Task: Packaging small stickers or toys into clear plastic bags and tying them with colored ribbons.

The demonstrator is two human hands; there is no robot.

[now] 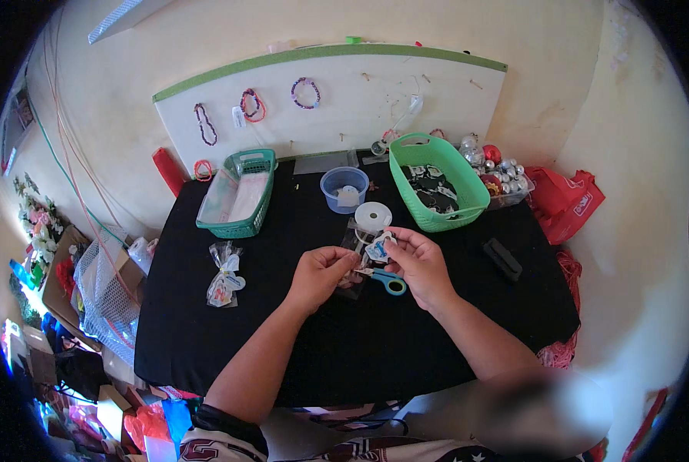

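Both hands meet above the middle of a black-covered table. Between the thumb and fingers of my right hand (416, 263) is a small white and blue cutout tag (380, 247). My left hand (324, 277) has its thumb and fingertips pinched together beside it; what they pinch is too small to tell. Under the hands lie a clear plastic bag (350, 289) and scissors (392, 283) with blue and green handles. A white ribbon spool (373, 217) lies just beyond. Off to the left rests a filled clear bag (225, 276) tied with a ribbon bow.
At the back stand a dark green basket (263, 216) of clear plastic sleeves, a blue round tub (344, 176), a light green basket (476, 212) of small cutouts and a box of baubles (509, 199). A black object (502, 260) lies at right. Bracelets hang on a white board (333, 121).
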